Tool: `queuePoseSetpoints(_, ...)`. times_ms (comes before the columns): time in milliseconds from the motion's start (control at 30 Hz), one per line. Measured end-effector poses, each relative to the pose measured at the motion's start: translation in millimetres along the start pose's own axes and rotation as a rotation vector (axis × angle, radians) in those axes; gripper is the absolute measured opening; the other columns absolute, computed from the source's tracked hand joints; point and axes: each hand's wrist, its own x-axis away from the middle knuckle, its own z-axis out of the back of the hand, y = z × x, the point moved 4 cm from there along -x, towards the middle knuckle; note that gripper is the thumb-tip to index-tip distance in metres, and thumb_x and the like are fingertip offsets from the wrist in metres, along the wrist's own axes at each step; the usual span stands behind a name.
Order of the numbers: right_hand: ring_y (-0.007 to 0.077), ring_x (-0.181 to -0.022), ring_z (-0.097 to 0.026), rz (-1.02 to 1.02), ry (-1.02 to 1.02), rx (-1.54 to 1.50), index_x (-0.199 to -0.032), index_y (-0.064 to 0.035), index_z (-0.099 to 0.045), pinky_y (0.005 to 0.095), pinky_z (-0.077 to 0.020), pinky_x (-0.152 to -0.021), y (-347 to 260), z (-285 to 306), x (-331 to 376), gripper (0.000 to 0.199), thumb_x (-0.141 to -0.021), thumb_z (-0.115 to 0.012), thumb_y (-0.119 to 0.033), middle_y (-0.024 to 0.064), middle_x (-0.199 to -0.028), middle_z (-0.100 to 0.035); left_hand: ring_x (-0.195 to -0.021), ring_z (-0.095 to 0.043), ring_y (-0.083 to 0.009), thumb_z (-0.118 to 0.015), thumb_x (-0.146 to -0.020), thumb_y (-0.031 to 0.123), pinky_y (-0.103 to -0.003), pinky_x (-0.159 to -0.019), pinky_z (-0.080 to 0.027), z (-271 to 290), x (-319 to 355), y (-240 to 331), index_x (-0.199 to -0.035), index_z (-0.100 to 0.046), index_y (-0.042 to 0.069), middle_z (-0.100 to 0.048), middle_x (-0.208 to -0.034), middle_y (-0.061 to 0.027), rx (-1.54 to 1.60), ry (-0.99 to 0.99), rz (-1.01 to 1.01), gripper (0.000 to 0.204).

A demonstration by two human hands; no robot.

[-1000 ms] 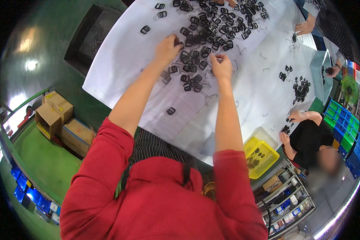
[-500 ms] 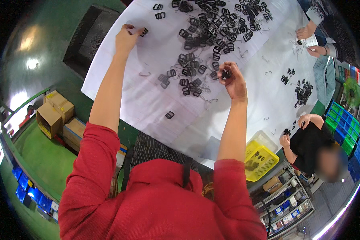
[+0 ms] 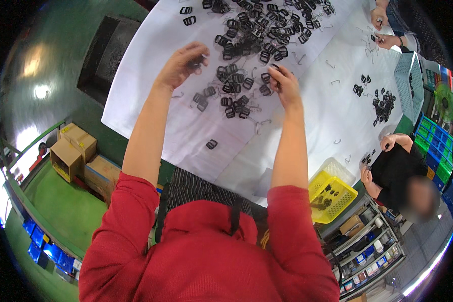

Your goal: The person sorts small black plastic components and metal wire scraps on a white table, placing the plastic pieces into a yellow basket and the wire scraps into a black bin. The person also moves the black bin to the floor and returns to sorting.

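Observation:
My left hand (image 3: 182,67) is raised over the white table, its fingers curled round a black buckle (image 3: 198,61) that is partly hidden and blurred. To the right, my right hand (image 3: 287,88) pinches a dark piece that looks like a black buckle (image 3: 276,69), mostly covered by the fingers. Between and beyond both hands spreads a large pile of black buckles (image 3: 254,30) mixed with thin wire hooks. A smaller cluster of buckles (image 3: 235,107) lies nearer to me, and one lone buckle (image 3: 212,144) sits closer still.
A yellow basket (image 3: 345,204) with some buckles stands at the white table's (image 3: 186,136) near right edge. Two co-workers handle small parts along the right side, near a pale blue basket (image 3: 405,93). Cardboard boxes (image 3: 68,153) and a dark bin (image 3: 108,55) are on the left.
My left hand has moved right and nearer, off the table's far left, with a buckle in it. My right hand has moved slightly away from me and left, toward the pile.

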Motion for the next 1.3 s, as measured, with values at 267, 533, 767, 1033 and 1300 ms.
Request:
queuePoseSetpoints(267,0.0197,-0.069,-0.058,0.120,0.181,0.652,-0.095,-0.0089,-0.058,0.0305,-0.0426,-0.057,-20.0,1.9,16.9,0.034,-0.067,-0.074,-0.023,0.0047,-0.073,-0.060,-0.069,-0.054,-0.0207,-0.064,-0.075,0.024,-0.032,-0.063,-0.043,-78.3,-22.2,-62.1,-0.088,-0.062,0.006,-0.057,-0.074,-0.0087,-1.496,0.162,-0.440,0.023)
queuePoseSetpoints(533,0.0203,-0.078,-0.060,-0.104,-0.075,0.035,-0.088,-0.0087,-0.057,0.0283,-0.0439,-0.058,4.6,26.3,23.8,0.026,-0.071,-0.070,-0.023,0.0020,-0.075,-0.060,-0.074,-0.055,-0.0106,-0.059,-0.082,0.024,-0.025,-0.059,-0.043,-41.3,6.3,-25.3,-0.097,-0.059,0.005,-0.058,-0.079,-0.0016,-0.427,-0.179,0.162,0.024)
queuePoseSetpoints(767,0.0143,-0.072,-0.058,-0.041,-0.017,0.067,-0.084,-0.0069,-0.058,0.0237,-0.0416,-0.056,-8.1,14.2,46.9,0.017,-0.074,-0.066,-0.019,-0.0004,-0.070,-0.057,-0.069,-0.056,-0.0114,-0.058,-0.083,0.027,-0.026,-0.054,-0.043,-60.7,-15.1,-45.3,-0.094,-0.057,0.006,-0.060,-0.079,-0.0029,-0.411,-0.109,0.083,0.023)
queuePoseSetpoints(1033,0.0278,-0.083,-0.061,0.120,0.065,1.178,-0.092,-0.0118,-0.061,0.0389,-0.0457,-0.070,-1.9,-17.2,47.1,0.032,-0.067,-0.072,-0.029,0.0100,-0.084,-0.064,-0.065,-0.055,-0.0138,-0.064,-0.078,0.029,-0.030,-0.057,-0.043,-92.5,-22.1,-68.1,-0.086,-0.060,0.007,-0.059,-0.072,-0.0040,-1.368,-0.012,-0.157,0.023)
queuePoseSetpoints(1300,0.0267,-0.077,-0.059,0.191,0.127,1.043,-0.083,-0.0086,-0.062,0.0373,-0.0449,-0.066,4.2,-14.4,56.0,0.022,-0.068,-0.069,-0.023,0.0095,-0.077,-0.062,-0.062,-0.050,-0.0066,-0.062,-0.082,0.023,-0.019,-0.048,-0.035,-26.1,21.2,-17.8,-0.088,-0.060,0.004,-0.054,-0.070,0.0025,-0.013,-0.082,0.097,0.020)
